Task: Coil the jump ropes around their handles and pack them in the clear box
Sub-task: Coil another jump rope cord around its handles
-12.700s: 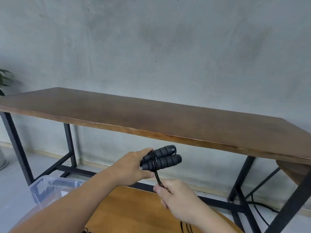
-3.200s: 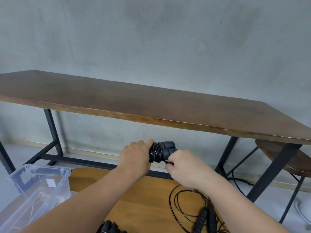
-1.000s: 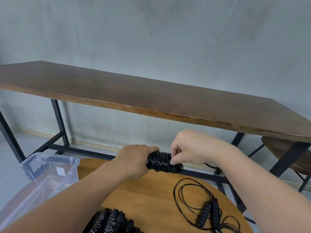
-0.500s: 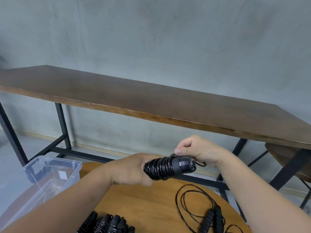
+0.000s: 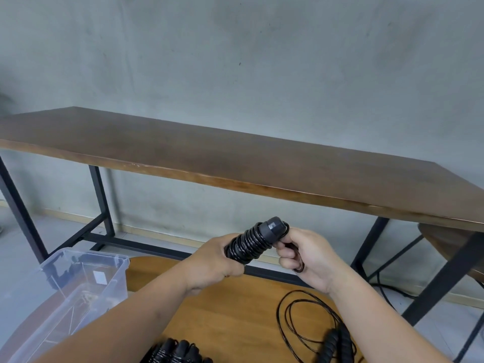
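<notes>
At frame centre, the left hand [image 5: 209, 260] grips the coiled jump rope [image 5: 255, 241]; the right hand [image 5: 305, 255] pinches its last loop. Next: secure it, then reach the clear box [image 5: 78, 281] lower left.

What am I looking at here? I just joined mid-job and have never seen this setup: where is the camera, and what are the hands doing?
There is no machine: a person works with bare hands, and the one picture comes from a camera worn on their head, looking forward and down. The left hand grips a pair of handles wound with black rope. The right hand pinches the rope's end loop beside the handle caps. Below lies a round table with an uncoiled rope on the right and coiled bundles at the near edge. The clear box stands to the left. A long dark table stands behind, against the wall.
</notes>
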A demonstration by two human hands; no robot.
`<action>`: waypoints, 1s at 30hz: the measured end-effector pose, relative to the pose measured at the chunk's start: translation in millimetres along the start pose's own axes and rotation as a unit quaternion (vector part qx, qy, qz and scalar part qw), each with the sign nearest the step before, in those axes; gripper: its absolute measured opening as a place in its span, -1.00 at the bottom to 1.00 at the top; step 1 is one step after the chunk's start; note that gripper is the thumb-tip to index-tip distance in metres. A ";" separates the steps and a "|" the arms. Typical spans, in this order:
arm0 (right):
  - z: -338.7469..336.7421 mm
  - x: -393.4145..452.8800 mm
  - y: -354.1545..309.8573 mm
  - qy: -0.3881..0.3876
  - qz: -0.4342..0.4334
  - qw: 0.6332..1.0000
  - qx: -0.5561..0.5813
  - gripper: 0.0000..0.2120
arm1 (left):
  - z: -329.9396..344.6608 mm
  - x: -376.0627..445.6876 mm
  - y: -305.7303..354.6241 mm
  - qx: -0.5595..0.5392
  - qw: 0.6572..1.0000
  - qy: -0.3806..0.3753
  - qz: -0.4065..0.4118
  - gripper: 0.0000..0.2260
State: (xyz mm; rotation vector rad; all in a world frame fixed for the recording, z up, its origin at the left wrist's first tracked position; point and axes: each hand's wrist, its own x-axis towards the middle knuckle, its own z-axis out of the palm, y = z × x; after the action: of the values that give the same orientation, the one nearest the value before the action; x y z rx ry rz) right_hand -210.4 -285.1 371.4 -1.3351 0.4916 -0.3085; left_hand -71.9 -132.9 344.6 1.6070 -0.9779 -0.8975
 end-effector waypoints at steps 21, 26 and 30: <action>24.7 -5.6 9.8 0.123 -0.038 0.977 -0.167 -0.66 | 38.4 14.1 -3.8 0.227 0.944 0.238 0.007 -0.54; 22.4 -1.8 16.7 0.164 -0.066 0.953 -0.246 -0.56 | 44.8 9.4 -8.5 0.264 0.942 0.206 -0.005 -0.46; 16.3 -1.0 22.4 0.184 -0.040 0.951 -0.247 -0.55 | 35.5 8.1 -9.6 0.239 0.966 0.084 -0.050 0.02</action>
State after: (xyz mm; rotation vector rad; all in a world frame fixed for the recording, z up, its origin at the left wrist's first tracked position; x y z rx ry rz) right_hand -204.3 -266.0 352.2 -1.7975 0.8683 -0.5309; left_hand -99.2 -151.9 326.9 2.1186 -1.0500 -0.6021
